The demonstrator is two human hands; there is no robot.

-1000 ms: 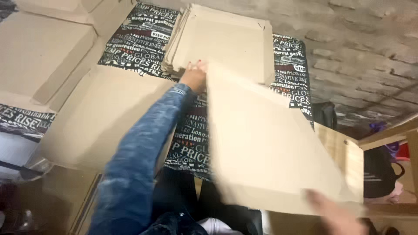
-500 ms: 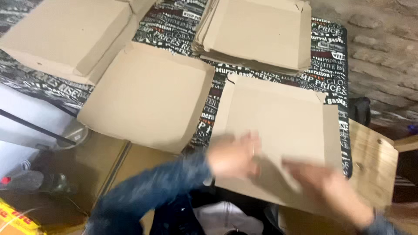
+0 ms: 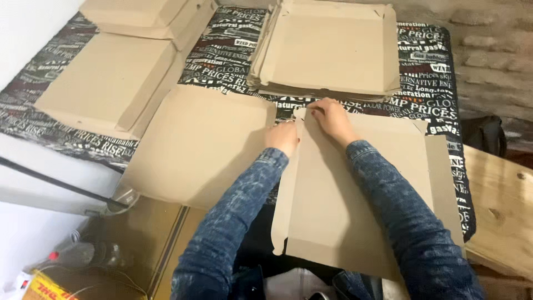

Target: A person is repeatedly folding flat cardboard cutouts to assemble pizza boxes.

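A flat, unfolded brown cardboard box blank (image 3: 361,205) lies at the near edge of the counter (image 3: 438,61), which is covered by a black cloth printed all over with white lettering (image 3: 222,55); the blank's side flaps are creased and its near edge overhangs toward the person's lap. Both hands rest at its far left corner: the left hand (image 3: 282,137) presses down on the long left flap, fingers curled onto the cardboard, and the right hand (image 3: 330,118), just beside it, pinches the small tab at the far edge with its fingertips. The two hands are close together but not touching, each closed on a part of the same blank. Both arms wear mottled blue denim sleeves (image 3: 233,216). To the left of the blank, nearly touching it, lies a second flat brown cardboard sheet (image 3: 200,144). Beyond the hands sits a stack of brown cardboard trays with raised rims (image 3: 327,53), nested one in another; the top one holds nothing, and their number cannot be counted. At the far left lie two closed flat brown cardboard boxes (image 3: 111,78), one partly over the other. A pale wooden board (image 3: 499,205) juts out at the right, and a yellow package with red marking (image 3: 44,286) shows at the lower left, below the counter.
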